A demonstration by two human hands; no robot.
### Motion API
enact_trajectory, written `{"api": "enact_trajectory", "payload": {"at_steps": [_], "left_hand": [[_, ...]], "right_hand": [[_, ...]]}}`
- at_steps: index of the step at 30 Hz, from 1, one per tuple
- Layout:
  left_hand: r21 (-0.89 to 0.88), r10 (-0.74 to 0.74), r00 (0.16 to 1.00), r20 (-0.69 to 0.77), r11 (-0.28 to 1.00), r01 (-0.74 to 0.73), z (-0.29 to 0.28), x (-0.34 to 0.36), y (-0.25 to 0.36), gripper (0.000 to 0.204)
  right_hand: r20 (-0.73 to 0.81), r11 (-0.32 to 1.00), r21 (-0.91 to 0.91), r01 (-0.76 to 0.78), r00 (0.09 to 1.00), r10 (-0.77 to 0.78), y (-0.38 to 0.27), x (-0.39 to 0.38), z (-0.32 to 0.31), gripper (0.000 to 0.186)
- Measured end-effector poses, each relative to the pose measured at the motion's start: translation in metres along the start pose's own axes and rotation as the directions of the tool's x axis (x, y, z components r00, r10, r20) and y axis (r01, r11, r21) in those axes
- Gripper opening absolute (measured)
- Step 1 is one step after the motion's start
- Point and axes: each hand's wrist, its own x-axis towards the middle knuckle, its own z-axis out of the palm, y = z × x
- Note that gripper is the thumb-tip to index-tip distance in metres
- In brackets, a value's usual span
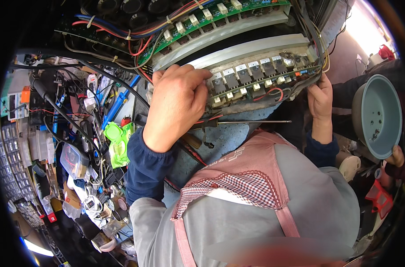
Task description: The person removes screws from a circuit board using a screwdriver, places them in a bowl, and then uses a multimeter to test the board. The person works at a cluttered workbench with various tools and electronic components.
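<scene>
A long metal heatsink with a circuit board (256, 80) and a row of black-and-silver transistors lies across the upper middle. My left hand (178, 102) curls over its left end, fingers closed on the pale metal edge. At the far right end, my right hand (320, 95) grips the same heatsink from below, beside a thick bundle of cables (310, 76); some of its fingertips are hidden. Below the heatsink, a screwdriver (255, 122) with a long thin shaft lies on a blue work surface (231, 133). A red wire loops along the board's lower edge.
Behind is an opened device with a second green circuit board (202, 24) and bundled wires. Another person's hand (394, 156) holds a grey-green bowl (379, 118) with small dark parts. Tools, cables and a bright green packet (118, 144) crowd the left, near storage drawers (14, 160).
</scene>
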Motion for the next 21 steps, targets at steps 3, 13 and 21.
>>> {"api": "enact_trajectory", "payload": {"at_steps": [3, 13, 21], "left_hand": [[-0.022, -0.038, 0.999, 0.036, 0.999, 0.039, 0.0000, 0.0052, 0.0008, 0.019], [-0.152, -0.044, 0.999, -0.004, 0.987, 0.043, 0.0042, 0.0059, -0.0035, 0.018], [-0.186, -0.088, 0.995, 0.042, 0.978, 0.095, 0.0030, 0.0063, -0.0027, 0.021]], "right_hand": [[-0.016, 1.000, 0.008, -0.002, 1.000, 0.002, 0.0001, -0.0010, 0.0015, 0.050], [-0.021, 0.999, 0.029, 0.014, 1.000, -0.014, 0.0024, -0.0010, -0.0015, 0.053], [-0.024, 0.999, 0.031, 0.020, 1.000, -0.019, -0.0003, -0.0009, 0.0031, 0.053]]}}
